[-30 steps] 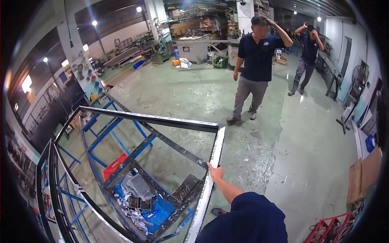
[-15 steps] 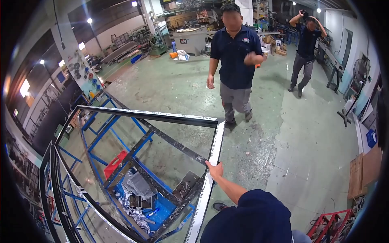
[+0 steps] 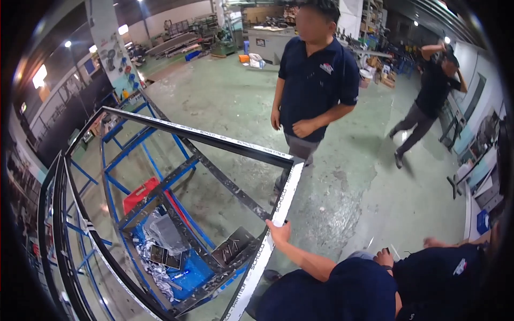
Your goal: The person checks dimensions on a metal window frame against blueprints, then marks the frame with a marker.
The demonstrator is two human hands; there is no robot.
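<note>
I see left hand (image 3: 278, 231), grip closed on taped edge of black window frame (image 3: 187, 134); right hand out of view; co-worker (image 3: 316, 80) near frame corner.

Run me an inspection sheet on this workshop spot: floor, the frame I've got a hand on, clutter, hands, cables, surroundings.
Surface: green concrete floor, worn and stained beside the frame.
Job's things: black frame lying flat on a blue stand; its near side is a white taped rail.
Clutter: red crate and crumpled foil under the frame.
Hands: left hand grips the taped rail. A hand with a dark wristband shows low right; whose it is, cannot tell.
Cables: nothing seen.
Surroundings: one person stands at the frame's far corner, a second person is mid-stride farther right; machines and racks are at the back.
</note>
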